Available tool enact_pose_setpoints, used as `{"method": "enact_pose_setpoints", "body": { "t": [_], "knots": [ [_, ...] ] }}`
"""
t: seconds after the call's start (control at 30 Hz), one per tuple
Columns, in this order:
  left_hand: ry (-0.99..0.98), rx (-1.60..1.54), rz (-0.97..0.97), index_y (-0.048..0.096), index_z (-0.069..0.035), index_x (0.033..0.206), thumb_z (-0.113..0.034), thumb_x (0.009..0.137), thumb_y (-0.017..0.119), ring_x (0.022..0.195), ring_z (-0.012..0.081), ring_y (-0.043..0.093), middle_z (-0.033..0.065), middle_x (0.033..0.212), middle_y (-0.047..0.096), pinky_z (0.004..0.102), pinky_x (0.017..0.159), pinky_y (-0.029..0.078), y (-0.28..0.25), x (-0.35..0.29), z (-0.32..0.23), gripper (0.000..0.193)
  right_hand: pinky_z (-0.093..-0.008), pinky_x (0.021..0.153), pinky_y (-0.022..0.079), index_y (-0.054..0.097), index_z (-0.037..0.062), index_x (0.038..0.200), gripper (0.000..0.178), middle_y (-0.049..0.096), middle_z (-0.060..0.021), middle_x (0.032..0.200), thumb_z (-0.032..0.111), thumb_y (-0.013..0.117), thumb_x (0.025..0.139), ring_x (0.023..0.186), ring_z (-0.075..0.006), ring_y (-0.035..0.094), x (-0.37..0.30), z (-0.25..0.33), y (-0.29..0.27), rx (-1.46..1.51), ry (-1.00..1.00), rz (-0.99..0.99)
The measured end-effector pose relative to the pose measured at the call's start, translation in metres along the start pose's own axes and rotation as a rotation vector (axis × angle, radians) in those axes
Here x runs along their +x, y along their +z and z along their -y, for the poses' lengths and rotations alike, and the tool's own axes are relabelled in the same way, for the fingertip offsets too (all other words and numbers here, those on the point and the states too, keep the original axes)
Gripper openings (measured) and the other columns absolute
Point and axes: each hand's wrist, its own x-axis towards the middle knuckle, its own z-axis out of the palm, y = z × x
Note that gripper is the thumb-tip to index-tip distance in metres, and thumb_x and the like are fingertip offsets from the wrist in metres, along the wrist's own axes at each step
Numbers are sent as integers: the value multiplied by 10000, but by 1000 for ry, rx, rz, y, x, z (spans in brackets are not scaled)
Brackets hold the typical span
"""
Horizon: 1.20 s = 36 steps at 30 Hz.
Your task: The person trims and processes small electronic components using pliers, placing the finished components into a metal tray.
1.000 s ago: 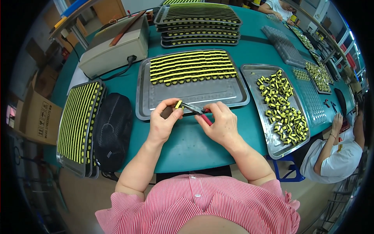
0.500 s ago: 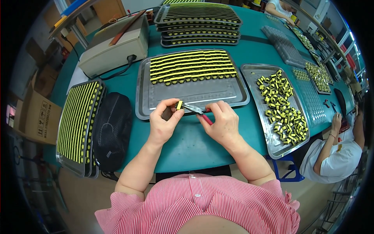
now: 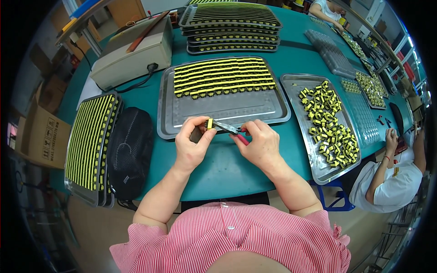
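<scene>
Between the thumb and forefinger of my left hand is a small black and yellow transformer. My right hand is closed round a pair of pliers with red handles. The jaws reach to the transformer's right side; whether they grip a pin there is too small to tell. Just beyond my hands lies a metal tray with rows of similar transformers. To the right, another metal tray carries a loose heap of them.
At the left stand stacked filled trays and a black bag. A beige machine with a power plug sits behind them. More stacked trays are at the back. A co-worker sits at the right, near clear plastic trays.
My hands stay almost in place, with the plier jaws still against the transformer. The whole view has shifted very slightly. The co-worker's hand at the right has moved a little.
</scene>
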Motion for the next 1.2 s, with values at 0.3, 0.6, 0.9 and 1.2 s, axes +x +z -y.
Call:
{"method": "enact_pose_setpoints", "body": {
  "t": [0.3, 0.6, 0.9, 1.2],
  "knots": [
    [-95, -91, 58, 559, 33, 1016, -19, 771, 631, 747, 104, 544, 46, 855, 578, 213, 683, 447, -4, 5, 0, 261, -333, 529, 463, 570, 55, 769, 258, 556, -68, 691, 208, 741, 650, 600, -239, 574, 1, -6, 8, 104, 28, 50],
    [-360, -428, 139, 501, 46, 1127, -75, 851, 539, 781, 170, 597, 110, 889, 600, 287, 715, 499, -6, 4, -1, 304, -328, 540, 471, 583, 44, 813, 243, 577, -87, 726, 202, 714, 684, 604, -235, 588, 1, -5, 8, 158, 79, 115],
    [-350, -427, 169, 491, 39, 1142, -76, 849, 545, 790, 168, 593, 108, 896, 597, 290, 717, 496, -6, 5, 1, 319, -333, 539, 470, 585, 42, 820, 241, 575, -88, 715, 199, 711, 687, 585, -235, 580, 0, -5, 5, 145, 98, 159],
    [-282, -391, 130, 502, 34, 1094, -61, 828, 567, 755, 140, 570, 84, 872, 589, 261, 694, 474, -4, 5, 0, 290, -330, 537, 460, 578, 51, 824, 249, 573, -74, 725, 180, 724, 669, 609, -223, 570, 2, -3, 2, 143, 62, 73]
  ]
}}
